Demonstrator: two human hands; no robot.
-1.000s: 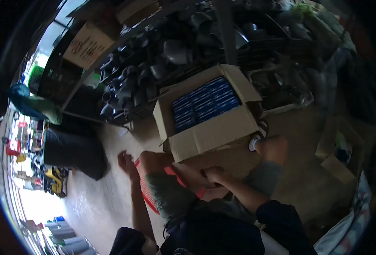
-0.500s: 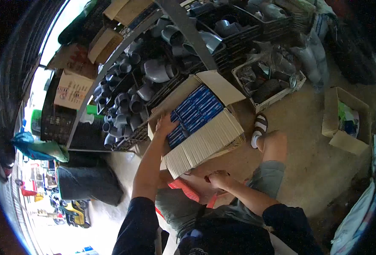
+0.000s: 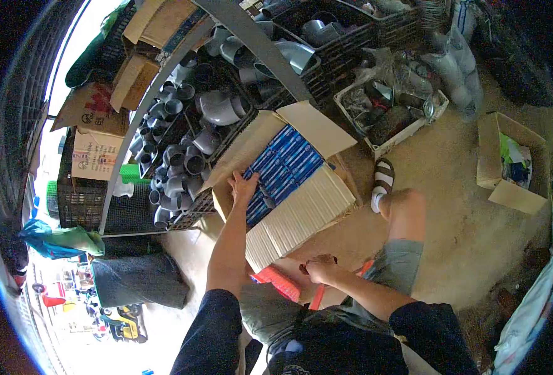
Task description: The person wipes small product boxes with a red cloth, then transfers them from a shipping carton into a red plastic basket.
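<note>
An open cardboard box [image 3: 301, 212] filled with rows of blue-and-white packets [image 3: 286, 165] stands in front of me. My left hand [image 3: 245, 187] reaches over its left side and rests on the packets at the left edge, fingers apart. My right hand [image 3: 321, 269] is closed in front of the box's near flap, around a small dark reddish thing I cannot make out. Beneath and between my hands is a red object [image 3: 277, 282], partly hidden by my leg.
Crates of grey pipe fittings [image 3: 223, 107] fill the metal rack at the back left. A white crate of bagged items [image 3: 381, 149] stands behind the box. An open carton [image 3: 490, 150] is on the floor at right. A dark covered bundle [image 3: 140, 280] lies at left.
The view has shifted slightly. My left hand stays at the left edge of the packets, with its fingers spread a little more. My right hand remains closed near the flap.
</note>
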